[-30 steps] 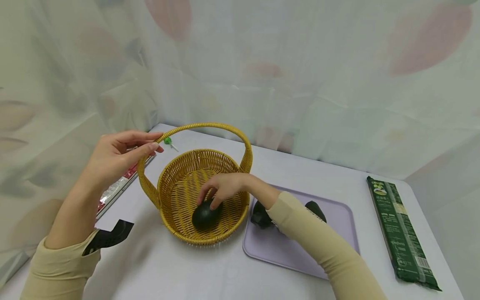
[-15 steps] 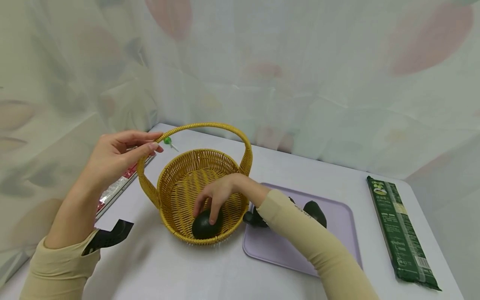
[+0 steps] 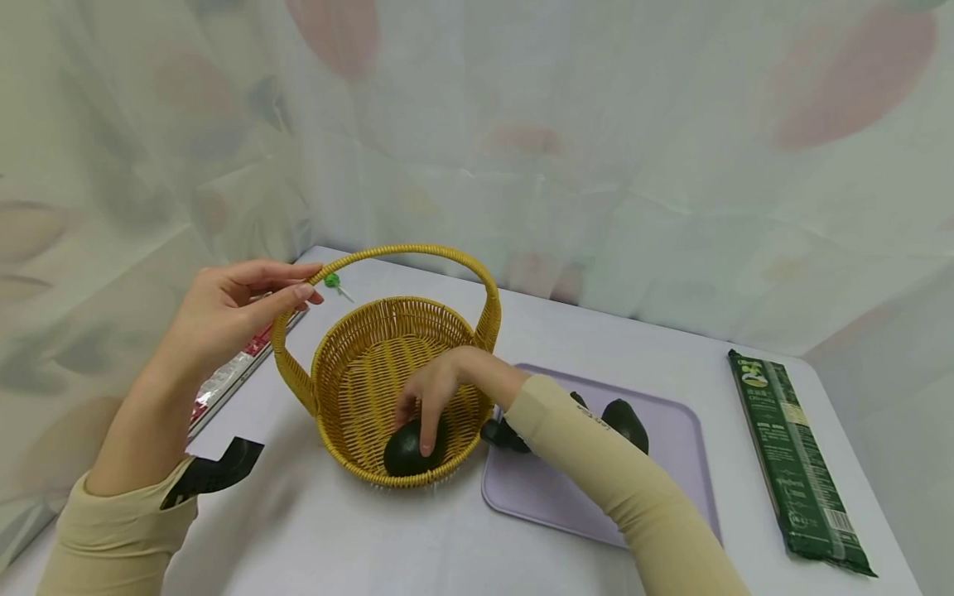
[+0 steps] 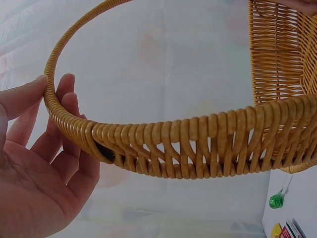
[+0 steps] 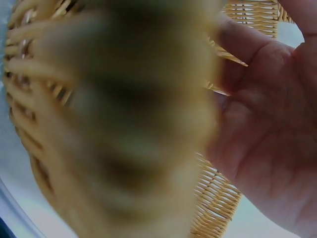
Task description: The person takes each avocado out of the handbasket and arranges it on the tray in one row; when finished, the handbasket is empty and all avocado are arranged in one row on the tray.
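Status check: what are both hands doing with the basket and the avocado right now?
Left hand holds the basket handle. Right hand is inside the basket, fingers on the avocado lying on its floor. Another avocado waits on the tray. Nothing in the way.

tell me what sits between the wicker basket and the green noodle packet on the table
The lilac tray lies between the basket and the green packet, with dark avocados on it, partly behind the right sleeve; the head view shows it.
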Demonstrator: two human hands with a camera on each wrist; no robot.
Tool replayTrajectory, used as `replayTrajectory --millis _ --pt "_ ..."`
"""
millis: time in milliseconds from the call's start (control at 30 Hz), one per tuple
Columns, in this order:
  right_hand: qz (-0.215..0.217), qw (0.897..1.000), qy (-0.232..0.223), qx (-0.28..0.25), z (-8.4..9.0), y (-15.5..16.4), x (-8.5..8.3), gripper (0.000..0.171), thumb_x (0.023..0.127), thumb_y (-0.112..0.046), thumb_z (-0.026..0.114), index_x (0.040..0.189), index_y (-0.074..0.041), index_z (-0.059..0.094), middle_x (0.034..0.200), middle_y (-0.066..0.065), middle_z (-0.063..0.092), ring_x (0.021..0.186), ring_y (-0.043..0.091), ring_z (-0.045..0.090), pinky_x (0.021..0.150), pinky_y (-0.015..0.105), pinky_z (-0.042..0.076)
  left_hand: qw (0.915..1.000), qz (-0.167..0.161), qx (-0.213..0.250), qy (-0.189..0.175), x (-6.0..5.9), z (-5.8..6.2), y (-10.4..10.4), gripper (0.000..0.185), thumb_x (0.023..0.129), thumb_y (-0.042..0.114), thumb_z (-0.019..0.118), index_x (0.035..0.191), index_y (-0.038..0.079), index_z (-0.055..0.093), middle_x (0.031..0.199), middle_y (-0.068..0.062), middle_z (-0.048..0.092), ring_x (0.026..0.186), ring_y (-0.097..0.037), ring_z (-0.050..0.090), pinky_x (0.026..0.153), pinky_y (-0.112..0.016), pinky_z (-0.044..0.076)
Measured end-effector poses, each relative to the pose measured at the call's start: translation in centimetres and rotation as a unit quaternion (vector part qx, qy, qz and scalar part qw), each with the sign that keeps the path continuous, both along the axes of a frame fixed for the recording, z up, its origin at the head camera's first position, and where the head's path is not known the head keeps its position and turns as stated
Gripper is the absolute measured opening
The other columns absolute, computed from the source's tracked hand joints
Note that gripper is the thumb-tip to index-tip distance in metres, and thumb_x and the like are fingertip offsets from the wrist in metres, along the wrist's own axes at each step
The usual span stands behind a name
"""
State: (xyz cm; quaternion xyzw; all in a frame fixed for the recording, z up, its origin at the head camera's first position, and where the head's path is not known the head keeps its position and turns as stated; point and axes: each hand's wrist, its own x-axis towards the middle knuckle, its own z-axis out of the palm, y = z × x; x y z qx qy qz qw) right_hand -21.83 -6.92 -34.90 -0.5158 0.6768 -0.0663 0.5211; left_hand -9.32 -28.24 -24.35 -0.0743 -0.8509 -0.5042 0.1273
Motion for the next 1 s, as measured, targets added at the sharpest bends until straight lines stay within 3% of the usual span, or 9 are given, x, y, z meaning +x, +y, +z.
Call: replayTrajectory --millis 167,433,633,1000 --pt "0.006 1.0 -0.015 -0.012 -0.1 0.3 0.0 0.052 0.077 -0.022 0.084 0.123 -0.014 0.06 0.114 -0.006 0.061 0.105 0.007 0.057 0.089 0.02 0.045 1.0 0.001 -0.005 -0.001 0.0 0.1 0.1 0.028 0.094 0.011 0.065 0.122 0.01 0.069 0.091 0.006 0.074 0.081 -0.011 0.064 0.037 -0.03 0.036" --pt "-0.014 0.998 -0.021 -0.066 0.7 1.9 -0.2 0.055 0.076 -0.027 0.086 0.122 -0.021 0.057 0.119 -0.006 0.055 0.111 0.008 0.052 0.09 0.024 0.044 1.0 -0.001 -0.004 0.002 -0.1 0.1 0.1 0.027 0.095 0.011 0.065 0.122 0.009 0.069 0.092 0.003 0.074 0.081 -0.011 0.065 0.037 -0.029 0.036" --pt "-0.035 0.991 -0.048 -0.124 1.7 3.6 -0.5 0.053 0.078 -0.022 0.084 0.123 -0.019 0.056 0.119 -0.004 0.056 0.11 0.01 0.052 0.091 0.025 0.045 1.0 -0.005 -0.002 0.003 -0.1 0.1 0.1 0.028 0.095 0.009 0.065 0.122 0.009 0.068 0.092 0.005 0.074 0.08 -0.011 0.065 0.037 -0.029 0.037" --pt "-0.066 0.976 -0.023 -0.205 3.3 7.5 -0.9 0.055 0.078 -0.03 0.084 0.126 -0.023 0.057 0.119 -0.008 0.058 0.111 0.01 0.053 0.094 0.028 0.044 1.0 -0.004 0.008 -0.002 -0.1 0.0 0.1 0.026 0.094 0.009 0.065 0.12 0.008 0.069 0.092 0.006 0.074 0.08 -0.009 0.066 0.038 -0.029 0.037"
